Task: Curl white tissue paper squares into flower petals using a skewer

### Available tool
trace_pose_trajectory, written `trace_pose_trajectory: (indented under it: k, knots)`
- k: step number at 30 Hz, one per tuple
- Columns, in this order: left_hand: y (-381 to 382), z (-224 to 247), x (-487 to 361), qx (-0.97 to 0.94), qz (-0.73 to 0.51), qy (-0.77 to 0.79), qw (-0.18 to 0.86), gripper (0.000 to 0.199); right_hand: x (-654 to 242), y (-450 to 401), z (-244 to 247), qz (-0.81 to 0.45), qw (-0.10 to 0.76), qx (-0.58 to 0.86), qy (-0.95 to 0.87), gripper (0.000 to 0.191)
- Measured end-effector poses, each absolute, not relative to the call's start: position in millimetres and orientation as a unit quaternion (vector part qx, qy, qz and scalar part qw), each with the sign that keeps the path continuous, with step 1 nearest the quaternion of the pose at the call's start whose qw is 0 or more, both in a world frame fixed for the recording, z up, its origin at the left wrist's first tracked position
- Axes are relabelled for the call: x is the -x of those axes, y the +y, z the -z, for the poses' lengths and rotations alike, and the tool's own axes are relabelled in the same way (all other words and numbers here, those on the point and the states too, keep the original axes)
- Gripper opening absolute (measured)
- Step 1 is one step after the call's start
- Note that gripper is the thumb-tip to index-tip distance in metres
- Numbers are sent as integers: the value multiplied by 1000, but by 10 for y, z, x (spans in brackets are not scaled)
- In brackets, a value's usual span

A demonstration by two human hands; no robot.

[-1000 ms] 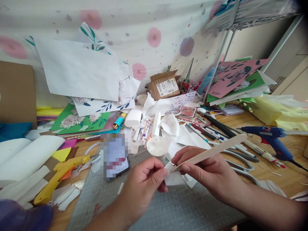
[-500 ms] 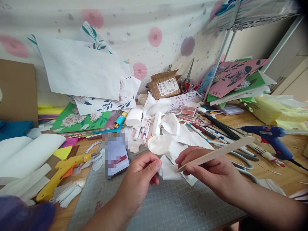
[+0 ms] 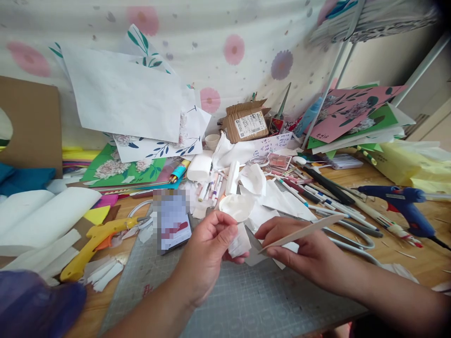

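Between the thumb and fingers of my left hand (image 3: 207, 256) is a small piece of white paper (image 3: 240, 241), its surface turned partly toward me. My right hand (image 3: 306, 249) is closed around a flat wooden craft stick (image 3: 305, 233), which slants from lower left to upper right. The stick's lower tip is a short way right of the paper, apart from it. Just behind my left hand sits a shallow cream-white dish (image 3: 236, 206). Both hands are above the grey cutting mat (image 3: 253, 300).
A phone (image 3: 174, 223) lies left of my hands. Further left is a yellow hot glue gun (image 3: 91, 244); a blue glue gun (image 3: 398, 202) is on the right. Markers (image 3: 214, 185), paper scraps and a cardboard box (image 3: 244, 122) crowd the back.
My left hand has turned and lifted slightly, showing the white paper piece more clearly. The craft stick has tipped, its upper end lower and further left. The view has shifted slightly.
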State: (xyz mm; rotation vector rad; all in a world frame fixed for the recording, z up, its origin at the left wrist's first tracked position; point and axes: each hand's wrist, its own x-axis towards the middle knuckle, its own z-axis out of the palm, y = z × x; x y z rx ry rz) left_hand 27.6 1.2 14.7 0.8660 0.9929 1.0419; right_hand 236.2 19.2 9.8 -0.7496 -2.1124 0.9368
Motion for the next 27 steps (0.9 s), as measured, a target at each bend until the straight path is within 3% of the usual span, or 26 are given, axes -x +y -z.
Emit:
trace_pose_trajectory:
  k: [14, 20, 27]
  knots:
    - [-5, -112, -296, -446, -427, 421, 665, 14, -2324, 131, -226, -470, 446, 278, -709, 12]
    - [-18, -131, -307, -446, -421, 428, 664, 18, -2250, 120, -232, -470, 434, 269, -720, 16]
    - [-35, -138, -306, -453, -415, 415, 671, 15, -2234, 106, -255, -383, 438, 286, -761, 16]
